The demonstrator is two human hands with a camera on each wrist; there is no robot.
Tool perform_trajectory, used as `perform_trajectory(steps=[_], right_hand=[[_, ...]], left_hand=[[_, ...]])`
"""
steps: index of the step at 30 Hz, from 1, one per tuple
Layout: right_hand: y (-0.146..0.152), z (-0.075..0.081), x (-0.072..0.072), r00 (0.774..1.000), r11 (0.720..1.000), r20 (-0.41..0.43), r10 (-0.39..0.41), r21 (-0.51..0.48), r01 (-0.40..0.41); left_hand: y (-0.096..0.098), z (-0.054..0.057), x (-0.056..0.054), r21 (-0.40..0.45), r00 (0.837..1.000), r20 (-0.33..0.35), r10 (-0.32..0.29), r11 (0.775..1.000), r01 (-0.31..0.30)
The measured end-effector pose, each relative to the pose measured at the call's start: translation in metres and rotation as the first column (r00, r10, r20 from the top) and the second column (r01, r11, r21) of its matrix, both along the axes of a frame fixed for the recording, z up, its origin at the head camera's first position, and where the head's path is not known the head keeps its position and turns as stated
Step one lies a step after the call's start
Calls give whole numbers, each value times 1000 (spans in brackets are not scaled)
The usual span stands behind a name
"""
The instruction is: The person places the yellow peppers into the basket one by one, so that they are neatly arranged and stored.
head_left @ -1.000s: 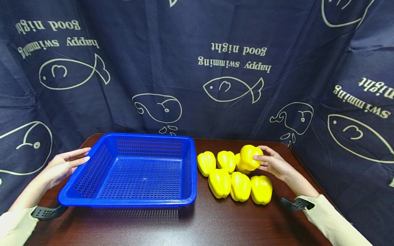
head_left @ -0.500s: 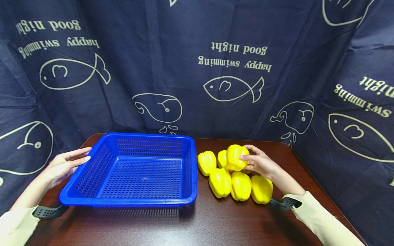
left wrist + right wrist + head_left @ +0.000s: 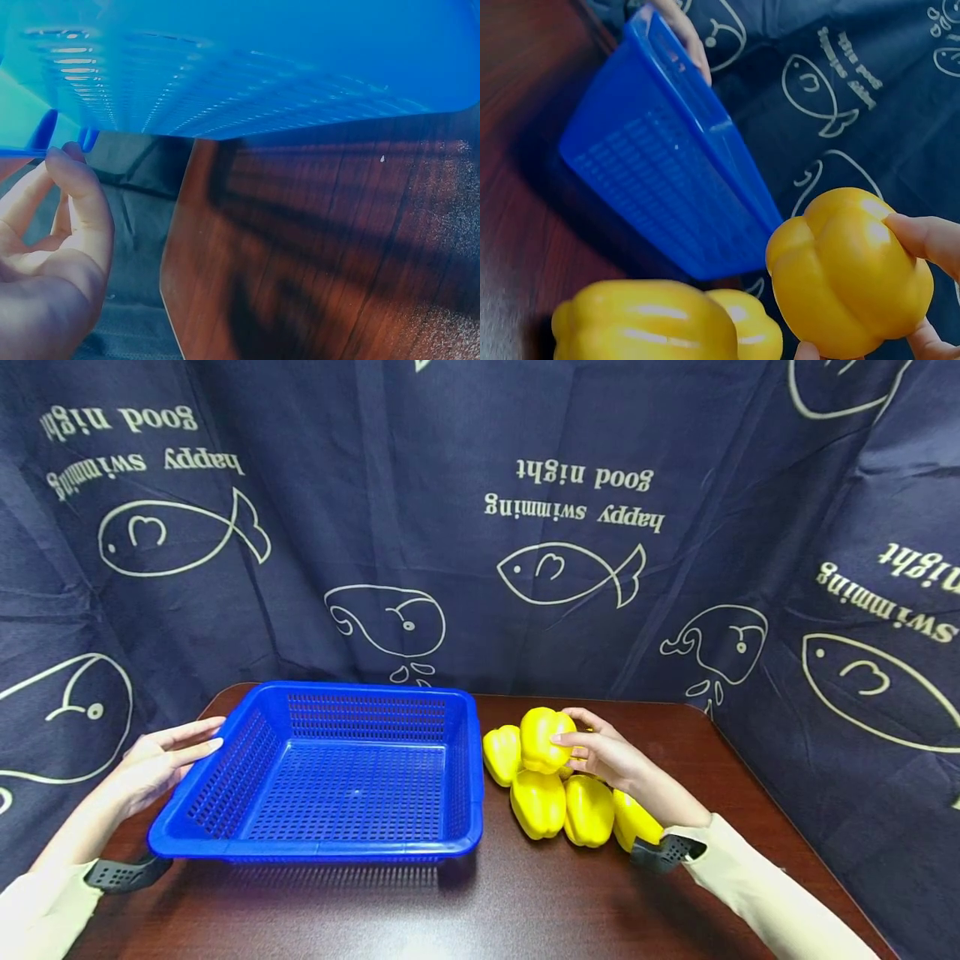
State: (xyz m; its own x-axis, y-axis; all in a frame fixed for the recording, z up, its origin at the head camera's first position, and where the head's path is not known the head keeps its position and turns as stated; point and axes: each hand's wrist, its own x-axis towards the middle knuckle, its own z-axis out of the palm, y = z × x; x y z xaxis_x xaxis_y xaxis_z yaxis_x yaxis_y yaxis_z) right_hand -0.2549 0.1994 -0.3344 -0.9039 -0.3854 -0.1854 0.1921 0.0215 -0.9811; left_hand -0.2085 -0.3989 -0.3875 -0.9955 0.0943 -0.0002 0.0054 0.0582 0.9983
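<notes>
In the head view, a blue plastic basket (image 3: 315, 850) with latticed walls stands left of centre, nothing inside it. My left hand (image 3: 153, 764) holds its left rim; the left wrist view has thumb and fingertips (image 3: 67, 169) pinching the rim's edge. My right hand (image 3: 609, 756) grips a yellow bell pepper (image 3: 544, 737), raised above several others just right of the basket. The right wrist view shows thumb and fingers around that pepper (image 3: 847, 274). Beneath it lie more yellow bell peppers (image 3: 537, 807), some partly hidden by the hand and wrist.
A dark red-brown wooden table (image 3: 525, 902) carries everything. Behind it and along both sides hangs a navy cloth (image 3: 450, 510) printed with fish, whales and upside-down lettering. The basket's right wall stands close to the leftmost pepper (image 3: 500, 753).
My right hand has carried the bell pepper leftward over the back row toward the basket. My left hand and the basket have stayed in place.
</notes>
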Motion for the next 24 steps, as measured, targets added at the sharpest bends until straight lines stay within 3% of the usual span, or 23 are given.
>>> perform_trajectory(steps=[7,13,24], right_hand=[[-20,4,0,1000,1000,1,-3,-7,3],[-38,12,3,1000,1000,-4,9,-28,-9],[-70,24,10,1000,999,-5,28,-46,-28]], left_hand=[[-6,-6,-5,9,1000,-17,-23,1000,23],[-1,-1,0,67,1000,-7,-19,998,20],[0,0,1,57,1000,-5,-12,998,12]])
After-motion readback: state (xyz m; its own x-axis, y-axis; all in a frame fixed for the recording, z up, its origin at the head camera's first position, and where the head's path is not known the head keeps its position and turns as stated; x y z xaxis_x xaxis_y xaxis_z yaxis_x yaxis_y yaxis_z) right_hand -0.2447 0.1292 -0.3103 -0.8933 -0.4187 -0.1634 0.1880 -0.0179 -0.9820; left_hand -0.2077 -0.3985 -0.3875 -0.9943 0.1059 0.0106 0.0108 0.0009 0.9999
